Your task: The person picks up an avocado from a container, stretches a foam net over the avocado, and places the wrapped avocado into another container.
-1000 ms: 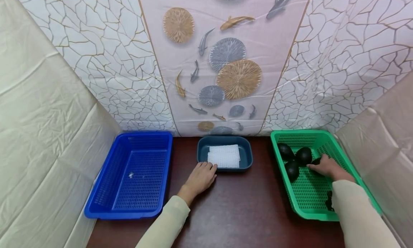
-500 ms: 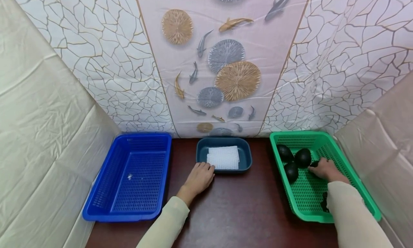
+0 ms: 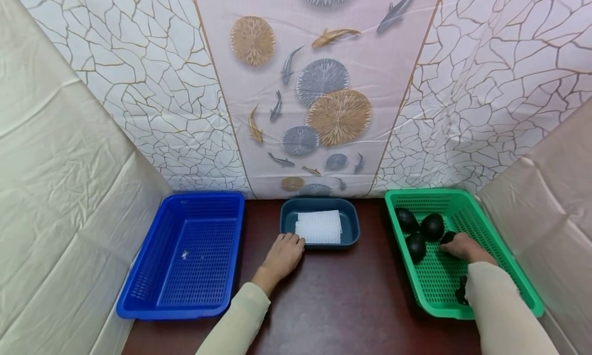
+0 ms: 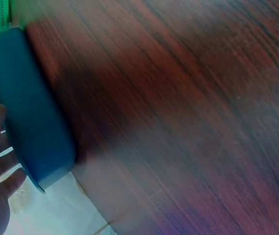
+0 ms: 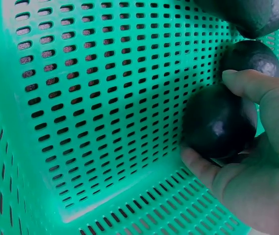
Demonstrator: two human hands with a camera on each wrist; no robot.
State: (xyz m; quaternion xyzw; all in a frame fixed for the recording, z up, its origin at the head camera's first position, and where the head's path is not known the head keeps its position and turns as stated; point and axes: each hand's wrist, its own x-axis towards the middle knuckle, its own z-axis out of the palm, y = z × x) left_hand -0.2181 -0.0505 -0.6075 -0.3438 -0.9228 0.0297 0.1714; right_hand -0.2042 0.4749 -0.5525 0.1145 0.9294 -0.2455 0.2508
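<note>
My right hand [image 3: 464, 246] reaches into the green basket [image 3: 418, 288] and grips a smooth black egg-shaped fruit [image 5: 220, 122], thumb on one side and fingers on the other. Several like it lie at the basket's left side, among them one black fruit [image 3: 432, 226] just beyond the held one. My left hand [image 3: 285, 251] rests at the front left rim of a small dark teal tray [image 3: 355, 226], fingertips over the edge. White foam net sleeves [image 3: 319, 227] lie flat in that tray, right by those fingertips. In the left wrist view, the fingers [image 4: 12, 182] are spread along the tray's rim.
A blue slotted basket [image 3: 199, 262] stands on the left, with a small white spot on its floor. Near the right sleeve, a black item [image 3: 461, 292] shows partly in the green basket. Patterned cloth [image 3: 324, 108] hangs behind the brown table [image 3: 342, 298].
The whole head view has shifted slightly left and down. My right fingers have closed in around the black fruit, and the hand has barely moved. My left hand stays at the tray's rim.
</note>
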